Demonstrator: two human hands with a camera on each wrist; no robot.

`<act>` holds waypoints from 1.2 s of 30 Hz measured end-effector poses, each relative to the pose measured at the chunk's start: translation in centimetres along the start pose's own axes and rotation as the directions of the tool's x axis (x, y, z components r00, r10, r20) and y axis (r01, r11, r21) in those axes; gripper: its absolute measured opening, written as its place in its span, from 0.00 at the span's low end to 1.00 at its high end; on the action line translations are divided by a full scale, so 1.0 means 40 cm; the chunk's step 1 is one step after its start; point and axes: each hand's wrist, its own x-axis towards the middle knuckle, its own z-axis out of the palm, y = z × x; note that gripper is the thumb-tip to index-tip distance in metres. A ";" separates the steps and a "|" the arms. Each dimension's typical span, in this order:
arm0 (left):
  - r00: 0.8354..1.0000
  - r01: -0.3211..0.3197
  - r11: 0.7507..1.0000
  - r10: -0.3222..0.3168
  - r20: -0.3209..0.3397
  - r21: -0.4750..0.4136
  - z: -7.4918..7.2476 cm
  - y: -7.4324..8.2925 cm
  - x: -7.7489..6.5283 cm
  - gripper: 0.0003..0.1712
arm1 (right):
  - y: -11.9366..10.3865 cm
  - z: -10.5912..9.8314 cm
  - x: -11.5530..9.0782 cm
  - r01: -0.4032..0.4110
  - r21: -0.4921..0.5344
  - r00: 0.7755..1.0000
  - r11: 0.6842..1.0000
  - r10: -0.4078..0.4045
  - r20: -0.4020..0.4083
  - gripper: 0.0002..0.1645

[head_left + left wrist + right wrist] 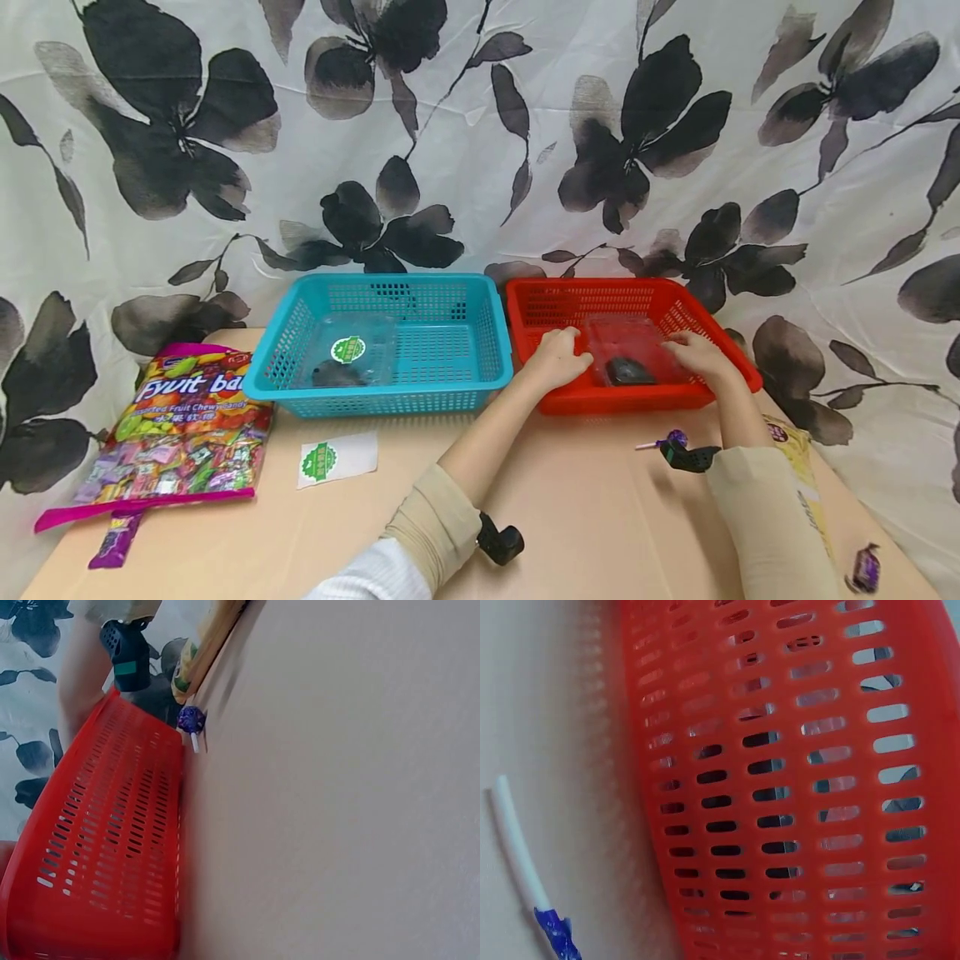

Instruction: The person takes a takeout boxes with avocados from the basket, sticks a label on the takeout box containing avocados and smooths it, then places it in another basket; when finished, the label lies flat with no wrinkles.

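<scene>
A clear plastic box (617, 335) with a dark item (628, 372) in its lower part is inside the red basket (637, 403). My left hand (557, 360) holds the box at its left edge, fingers bent. On the opposite side, my right hand (699, 353) reaches over the basket's right part and grips the box's right edge. Both wrist views show mainly the red basket's slotted wall (112, 817), which hides the fingertips.
A blue basket (397, 398) with a similar stickered box (375, 337) stands left. Beside it lie a candy bag (180, 429), a stickered paper (352, 458) and a purple wrapped candy (116, 540). A lollipop (675, 438), yellow bag (798, 454) and another wrapped candy (867, 569) are right.
</scene>
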 end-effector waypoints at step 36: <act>0.988 -0.111 0.992 0.103 -0.116 -0.059 -0.008 0.012 -0.022 0.28 | -0.109 0.036 -0.015 0.182 0.421 0.983 0.889 -0.168 -0.071 0.32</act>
